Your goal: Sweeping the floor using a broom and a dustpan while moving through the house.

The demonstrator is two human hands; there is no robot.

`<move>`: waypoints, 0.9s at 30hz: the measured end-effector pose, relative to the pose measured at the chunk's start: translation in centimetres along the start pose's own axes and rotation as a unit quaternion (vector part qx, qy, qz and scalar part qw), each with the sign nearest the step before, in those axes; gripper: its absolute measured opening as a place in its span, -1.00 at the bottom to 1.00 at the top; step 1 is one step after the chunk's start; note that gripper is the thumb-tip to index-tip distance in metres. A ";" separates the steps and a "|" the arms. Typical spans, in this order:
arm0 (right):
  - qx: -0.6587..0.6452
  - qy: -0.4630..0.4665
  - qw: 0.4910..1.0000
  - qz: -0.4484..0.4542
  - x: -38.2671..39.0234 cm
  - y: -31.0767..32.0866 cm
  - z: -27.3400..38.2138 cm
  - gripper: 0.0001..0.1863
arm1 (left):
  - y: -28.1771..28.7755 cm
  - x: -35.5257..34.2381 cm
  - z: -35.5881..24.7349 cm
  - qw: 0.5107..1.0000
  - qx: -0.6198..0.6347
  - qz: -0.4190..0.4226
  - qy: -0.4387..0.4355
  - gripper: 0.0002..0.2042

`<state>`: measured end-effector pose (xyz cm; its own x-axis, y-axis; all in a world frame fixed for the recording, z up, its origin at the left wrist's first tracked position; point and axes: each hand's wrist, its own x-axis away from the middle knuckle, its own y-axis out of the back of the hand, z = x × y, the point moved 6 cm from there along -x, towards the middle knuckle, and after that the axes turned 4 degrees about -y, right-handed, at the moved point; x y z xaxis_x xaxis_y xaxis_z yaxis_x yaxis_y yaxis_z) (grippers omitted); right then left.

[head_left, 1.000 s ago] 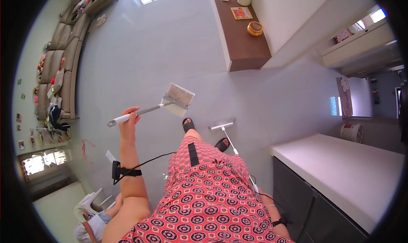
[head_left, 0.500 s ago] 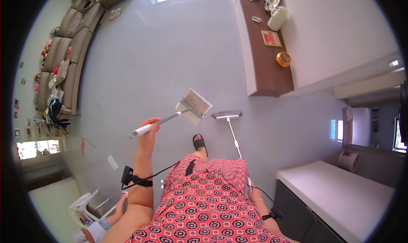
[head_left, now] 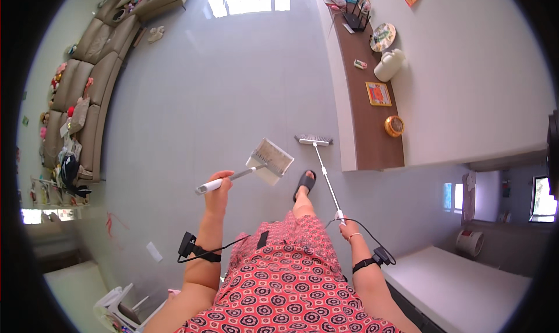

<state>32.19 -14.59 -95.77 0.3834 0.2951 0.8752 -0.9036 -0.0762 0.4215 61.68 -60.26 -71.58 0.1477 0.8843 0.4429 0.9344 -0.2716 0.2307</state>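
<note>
My left hand [head_left: 218, 193] is closed round the handle of a long-handled dustpan [head_left: 272, 159], with its white and grey pan held out over the floor in front of me. The pan looks dusty inside. At my right side, my right hand [head_left: 347, 228] grips the white handle end of a broom [head_left: 328, 178]. Its grey bristle head reaches ahead on the floor, right of the dustpan and close to a long low cabinet. My foot in a black slipper [head_left: 304, 185] stands between the two tools.
A brown-topped cabinet [head_left: 372, 141] with a jug [head_left: 389, 65] and a golden bowl [head_left: 394, 126] runs along the right. A sofa [head_left: 96, 88] lines the left. A white counter [head_left: 454, 286] stands near right. Red string [head_left: 113, 222] and a white paper [head_left: 154, 251] lie at left.
I have stepped forward, the other foot now showing. My right hand has come out from behind my dress with the broom, its head farther ahead. The dustpan stays in my left hand.
</note>
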 end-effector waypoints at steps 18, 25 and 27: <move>0.158 0.025 0.987 -0.009 -6.0 12.8 5.8 -0.62 | 0.3 2.8 -3.7 0.988 0.063 -0.138 0.014 -0.83; 0.164 0.027 0.986 -0.010 -6.9 11.6 8.7 -0.54 | -1.7 -0.5 -2.0 0.994 0.042 -0.097 0.011 -0.82; 0.125 0.020 0.992 -0.013 -6.3 10.7 9.1 -0.48 | -2.1 -2.0 -2.7 0.997 0.029 -0.075 0.007 -0.82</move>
<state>21.88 -25.89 -94.59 0.3939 0.3372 0.8550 -0.8159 -0.3002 0.4942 58.55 -62.52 -70.60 0.0009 0.9081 0.4188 0.9626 -0.1143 0.2457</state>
